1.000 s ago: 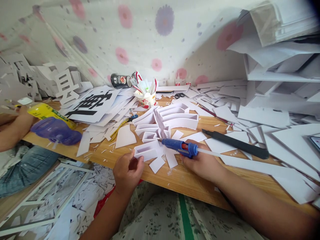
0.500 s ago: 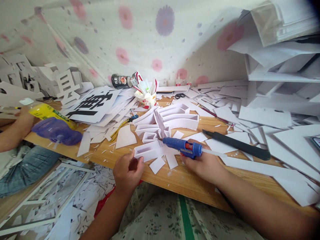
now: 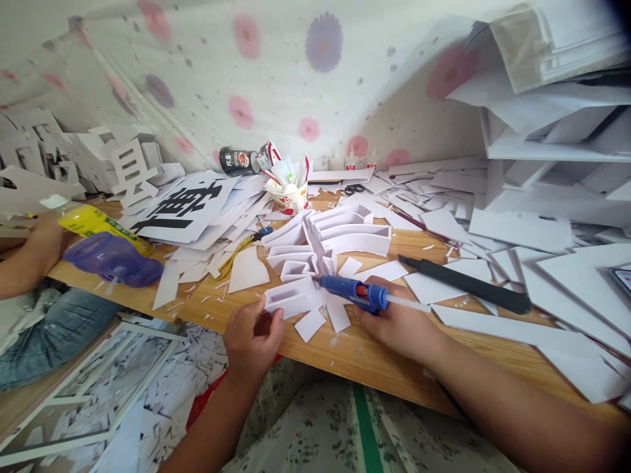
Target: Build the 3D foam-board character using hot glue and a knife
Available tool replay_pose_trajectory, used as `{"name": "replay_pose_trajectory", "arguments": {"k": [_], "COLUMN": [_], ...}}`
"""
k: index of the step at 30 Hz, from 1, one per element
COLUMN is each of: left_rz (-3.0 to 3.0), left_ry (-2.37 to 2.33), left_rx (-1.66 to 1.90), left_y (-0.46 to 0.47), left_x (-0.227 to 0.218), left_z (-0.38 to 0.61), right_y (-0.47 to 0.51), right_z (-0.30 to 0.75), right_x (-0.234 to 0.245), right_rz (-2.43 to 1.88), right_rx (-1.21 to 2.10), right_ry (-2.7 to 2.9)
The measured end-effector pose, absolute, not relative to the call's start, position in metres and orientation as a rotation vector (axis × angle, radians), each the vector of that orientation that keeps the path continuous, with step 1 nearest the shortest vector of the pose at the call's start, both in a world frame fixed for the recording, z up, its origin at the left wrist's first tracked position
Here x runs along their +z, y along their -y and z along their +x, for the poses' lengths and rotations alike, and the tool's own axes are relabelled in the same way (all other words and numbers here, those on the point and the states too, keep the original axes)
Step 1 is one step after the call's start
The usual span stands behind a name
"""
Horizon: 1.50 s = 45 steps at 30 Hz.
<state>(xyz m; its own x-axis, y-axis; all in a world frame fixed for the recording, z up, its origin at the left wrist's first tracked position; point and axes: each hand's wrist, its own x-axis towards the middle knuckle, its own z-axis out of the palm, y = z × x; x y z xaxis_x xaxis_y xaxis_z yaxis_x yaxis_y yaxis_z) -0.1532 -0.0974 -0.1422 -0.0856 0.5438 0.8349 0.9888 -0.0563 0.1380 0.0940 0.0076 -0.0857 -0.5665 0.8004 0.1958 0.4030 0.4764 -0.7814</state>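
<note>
A hollow white foam-board character [image 3: 352,244] with raised side walls stands on the wooden table in front of me. At its near left corner, my left hand [image 3: 252,332] is closed, with the thumb and fingers gripping the end of the box-like stroke [image 3: 290,299]. My right hand [image 3: 394,322] is wrapped round a blue hot glue gun [image 3: 351,292], a clear glue stick [image 3: 409,303] poking out of its back. The nozzle points left, at the inner walls of the character's lower part; whether it touches them I cannot tell. Small white offcuts [image 3: 309,326] lie just below.
A black utility knife [image 3: 470,284] lies to the right among white strips. Behind stand a paper cup [image 3: 290,197] of tubes and a dark can [image 3: 238,161]. Printed sheets [image 3: 185,207], yellow-handled pliers [image 3: 231,257] and a purple bottle [image 3: 112,259] are left, near another person's arm [image 3: 29,256].
The glue gun and my right hand have shifted slightly left, and the gun's back end has dipped a little. My left hand and the foam-board character have stayed in place.
</note>
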Motion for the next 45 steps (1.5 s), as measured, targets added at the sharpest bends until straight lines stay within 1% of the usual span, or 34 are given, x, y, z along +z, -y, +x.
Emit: {"name": "replay_pose_trajectory", "arguments": {"k": [4,10,20,29,39,45], "left_rz": [-1.638,-1.642,-1.639,-1.638,-1.63,-1.621], "left_ry": [1.673,1.653,1.658,1.653,1.662,1.669], "left_rx": [-1.034,-1.033,-1.045,-1.036,-1.036,-1.043], "left_y": [0.0979,0.0974,0.0969,0.0975,0.0977,0.0972], "left_x": [-0.143,-0.1406,-0.14,-0.1402,-0.14,-0.1399], "left_z": [-0.1536,-0.152,-0.1514,-0.1519,-0.1515,-0.151], "right_y": [-0.0086,-0.0076,-0.0088,-0.0053,-0.005,-0.0011], "right_z": [0.0944,0.0952,0.0925,0.0946,0.0969,0.0965], "right_x": [-0.0849,-0.0844,-0.0869,-0.0866,-0.0859,-0.088], "right_rz": [-0.991,-1.014,-1.008,-0.978,-0.917,-0.901], "right_rx": [0.936,1.002,0.925,0.982,0.857,0.77], "right_ry": [2.218,2.139,2.149,2.096,2.29,2.295]}}
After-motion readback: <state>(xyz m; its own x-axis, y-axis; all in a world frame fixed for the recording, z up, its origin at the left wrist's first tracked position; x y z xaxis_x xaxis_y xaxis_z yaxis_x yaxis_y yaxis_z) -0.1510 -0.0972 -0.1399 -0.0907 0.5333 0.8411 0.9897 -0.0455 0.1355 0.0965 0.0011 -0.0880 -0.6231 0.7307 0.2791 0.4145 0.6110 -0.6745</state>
